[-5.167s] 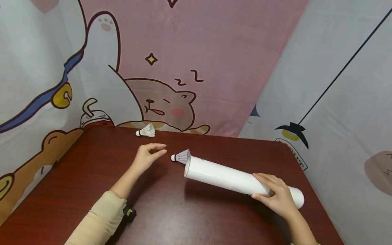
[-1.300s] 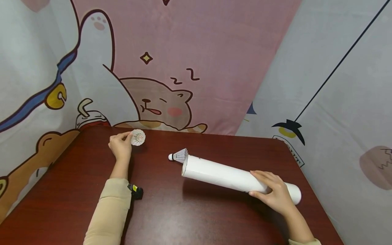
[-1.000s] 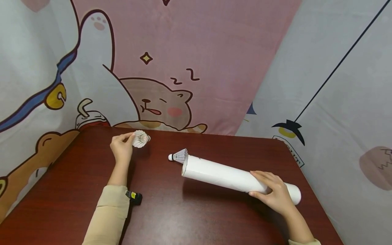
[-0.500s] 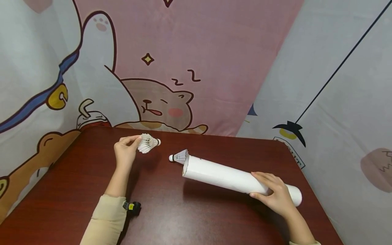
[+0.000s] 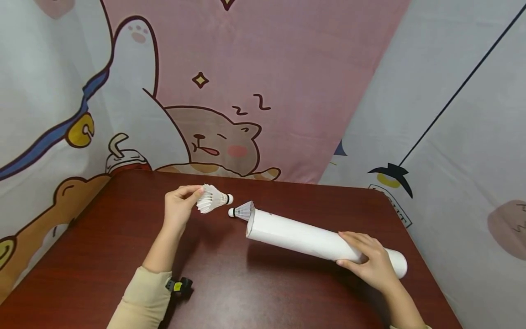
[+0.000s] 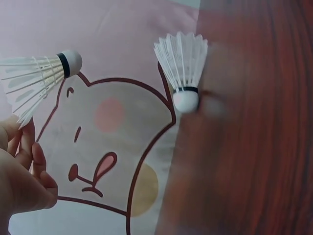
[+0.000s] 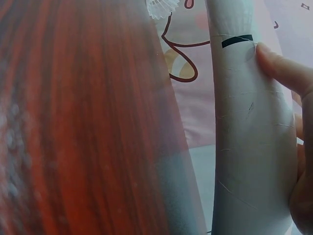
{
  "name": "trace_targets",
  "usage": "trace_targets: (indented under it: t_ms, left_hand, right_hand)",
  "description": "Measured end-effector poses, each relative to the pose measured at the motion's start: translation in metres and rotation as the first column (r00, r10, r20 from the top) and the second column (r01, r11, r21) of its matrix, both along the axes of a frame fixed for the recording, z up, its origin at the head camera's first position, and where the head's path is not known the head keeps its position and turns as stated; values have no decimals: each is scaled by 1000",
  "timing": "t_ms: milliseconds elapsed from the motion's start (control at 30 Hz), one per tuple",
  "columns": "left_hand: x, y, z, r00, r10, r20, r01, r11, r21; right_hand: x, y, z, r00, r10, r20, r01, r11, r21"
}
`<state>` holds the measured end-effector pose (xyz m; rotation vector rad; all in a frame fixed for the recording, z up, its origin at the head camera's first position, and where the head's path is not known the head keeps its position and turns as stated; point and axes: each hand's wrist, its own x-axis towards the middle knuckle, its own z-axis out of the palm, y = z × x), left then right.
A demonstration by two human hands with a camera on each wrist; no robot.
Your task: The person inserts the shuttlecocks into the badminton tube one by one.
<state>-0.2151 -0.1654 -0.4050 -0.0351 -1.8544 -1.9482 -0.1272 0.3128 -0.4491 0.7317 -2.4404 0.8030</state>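
My left hand (image 5: 178,205) pinches a white feather shuttlecock (image 5: 210,199) by the edge of its skirt, above the table. Its black-banded cork points right, towards a second shuttlecock (image 5: 244,210) beside the tube's open left end. That second one, seen whole in the left wrist view (image 6: 182,61), has its cork facing left in the head view. The right hand (image 5: 370,260) grips a long white tube (image 5: 300,235) near its far right end, thumb in front and fingers over the top. The tube slants, mouth to the left; its inside is mostly hidden.
The dark red-brown wooden table (image 5: 230,283) extends below both hands. Behind it hangs a cloth (image 5: 304,91) with cartoon animals, close to the table's back edge. A small black device (image 5: 181,287) sits at the left cuff.
The left hand has picked up the shuttlecock from the back of the table, turned its cork to the right and carried it rightward, closer to the tube. The right hand and tube stay put.
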Motion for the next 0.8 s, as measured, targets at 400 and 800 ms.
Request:
trace_targets:
  t_ms: [400, 800]
  left_hand:
    - [11, 11, 5, 990, -143, -1, 143, 988, 58]
    - [16, 26, -2, 974, -220, 59, 218, 975, 39]
  right_hand:
    - [-1, 1, -2, 1000, -2, 6, 2, 1000, -8]
    - [-1, 0, -2, 1000, 0, -2, 0, 1000, -4]
